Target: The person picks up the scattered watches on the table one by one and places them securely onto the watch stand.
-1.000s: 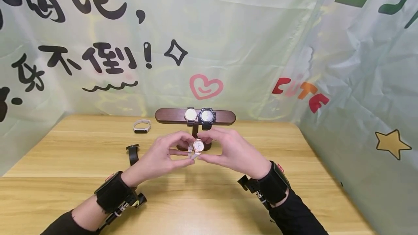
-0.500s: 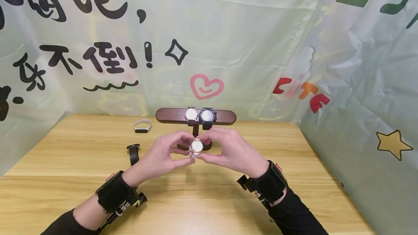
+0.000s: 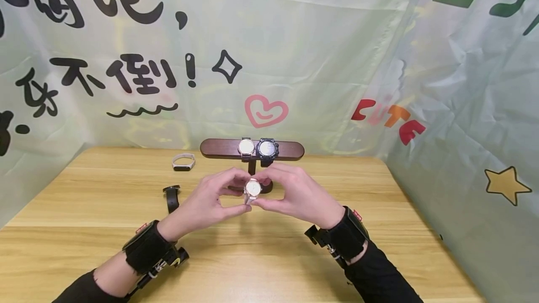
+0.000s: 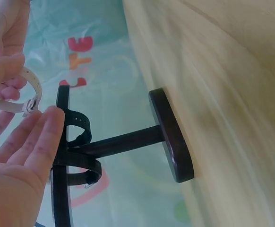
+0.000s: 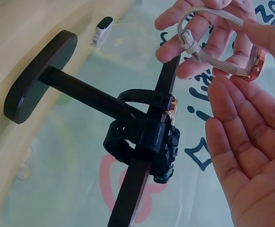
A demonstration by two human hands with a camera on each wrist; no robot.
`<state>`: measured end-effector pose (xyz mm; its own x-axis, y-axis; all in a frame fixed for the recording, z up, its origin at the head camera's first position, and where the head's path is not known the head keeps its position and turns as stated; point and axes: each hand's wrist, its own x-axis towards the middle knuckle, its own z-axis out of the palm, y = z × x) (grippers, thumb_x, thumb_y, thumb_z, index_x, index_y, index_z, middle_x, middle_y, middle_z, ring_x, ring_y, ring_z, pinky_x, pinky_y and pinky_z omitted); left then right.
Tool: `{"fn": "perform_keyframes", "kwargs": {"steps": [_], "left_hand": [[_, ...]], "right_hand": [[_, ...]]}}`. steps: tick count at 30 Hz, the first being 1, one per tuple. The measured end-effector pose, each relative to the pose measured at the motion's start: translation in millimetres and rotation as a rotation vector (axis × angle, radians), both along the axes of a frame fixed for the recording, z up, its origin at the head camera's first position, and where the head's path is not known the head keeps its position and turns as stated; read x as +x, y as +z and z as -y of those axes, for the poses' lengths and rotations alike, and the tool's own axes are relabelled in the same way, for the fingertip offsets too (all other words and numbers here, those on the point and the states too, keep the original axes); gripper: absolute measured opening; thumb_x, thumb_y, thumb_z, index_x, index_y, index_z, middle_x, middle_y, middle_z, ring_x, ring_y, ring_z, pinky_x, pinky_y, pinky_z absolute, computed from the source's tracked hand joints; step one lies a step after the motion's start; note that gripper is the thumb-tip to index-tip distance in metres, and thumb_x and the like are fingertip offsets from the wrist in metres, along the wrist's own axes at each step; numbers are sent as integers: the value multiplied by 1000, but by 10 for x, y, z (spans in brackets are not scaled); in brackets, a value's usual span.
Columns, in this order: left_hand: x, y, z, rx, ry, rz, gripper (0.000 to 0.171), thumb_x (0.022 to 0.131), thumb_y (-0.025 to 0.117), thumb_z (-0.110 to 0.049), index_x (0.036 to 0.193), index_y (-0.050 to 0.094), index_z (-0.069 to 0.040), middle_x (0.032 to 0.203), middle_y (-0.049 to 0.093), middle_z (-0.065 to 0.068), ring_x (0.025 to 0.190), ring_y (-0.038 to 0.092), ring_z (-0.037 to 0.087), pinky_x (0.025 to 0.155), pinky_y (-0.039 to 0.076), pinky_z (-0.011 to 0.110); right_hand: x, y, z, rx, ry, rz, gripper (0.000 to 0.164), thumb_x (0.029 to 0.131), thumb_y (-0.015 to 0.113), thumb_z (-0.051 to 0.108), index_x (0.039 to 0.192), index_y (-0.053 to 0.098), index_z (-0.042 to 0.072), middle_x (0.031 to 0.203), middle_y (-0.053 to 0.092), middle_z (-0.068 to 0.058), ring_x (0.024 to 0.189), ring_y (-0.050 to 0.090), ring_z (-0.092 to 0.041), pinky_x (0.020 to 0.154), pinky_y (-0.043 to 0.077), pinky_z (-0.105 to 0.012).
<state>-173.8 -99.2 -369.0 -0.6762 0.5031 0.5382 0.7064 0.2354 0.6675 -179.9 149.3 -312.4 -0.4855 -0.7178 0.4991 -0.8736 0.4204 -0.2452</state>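
Pinching the white-strapped wristwatch (image 3: 253, 189) between left hand (image 3: 210, 200) and right hand (image 3: 300, 195), close together above the worktop (image 3: 248, 265), short of the far edge. Might drop it through a loosened pinch, or jolt the watch stand (image 3: 216, 149) behind by reaching forward carelessly.

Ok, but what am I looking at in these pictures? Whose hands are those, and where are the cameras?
There's no robot here. A person's left hand and right hand hold a pale-strapped watch between them. The widest picture comes from a camera on the person's head, looking forward and down. The two tilted close-ups come from cameras worn on the wrists, one each. Beyond the hands, a dark stand carries two watches: a gold-rimmed watch and a chunky black watch. On the wooden table are a pale wristband and a black-strapped watch.
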Motion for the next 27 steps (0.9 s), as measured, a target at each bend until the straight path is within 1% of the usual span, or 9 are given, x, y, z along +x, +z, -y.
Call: {"fn": "perform_keyframes", "kwargs": {"steps": [3,6,9,13,18,23,27], "left_hand": [[-4,6,4,-16,0,-24,58,87,90,-7,138,65,-13,134,72,4,114,76,20,96,65,31],[-1,17,6,-10,9,-40,60,86,90,-6,139,64,-11,136,72,6,115,76,20,96,65,30],[8,27,7,13,18,-48,58,85,90,-3,137,65,-9,134,72,8,113,76,20,94,65,29],[16,32,7,32,18,-64,55,86,90,-3,135,66,-9,132,73,8,111,77,19,93,66,29],[20,37,5,38,16,-80,54,85,90,-4,134,68,-10,130,73,5,112,76,17,92,66,28],[22,38,6,42,17,-99,50,86,90,-6,131,70,-11,128,74,4,113,76,16,91,67,33],[22,33,4,44,24,-107,48,87,90,-5,130,70,-10,128,75,5,111,77,17,90,67,30]], "right_hand": [[-4,-6,-1,0,-10,-12,37,87,93,24,117,77,12,104,73,4,94,67,-4,84,61,-17],[-9,-7,-4,2,-17,-27,37,86,93,23,118,77,11,104,74,4,94,67,-5,84,61,-17],[-13,-6,-6,5,-19,-43,36,86,93,23,117,78,11,104,74,3,93,68,-5,83,61,-17],[-20,-9,-9,13,-24,-60,36,87,93,25,116,78,11,105,75,2,93,67,-5,82,61,-17],[-23,-15,-7,23,-26,-57,35,87,93,26,115,79,11,104,76,3,92,68,-4,82,61,-16],[-22,-18,0,30,-29,-46,36,85,93,26,116,80,11,103,77,4,91,69,-4,82,61,-15],[-27,-24,7,32,-34,-48,37,85,93,27,116,80,11,103,77,4,90,69,-4,82,61,-15]]}}
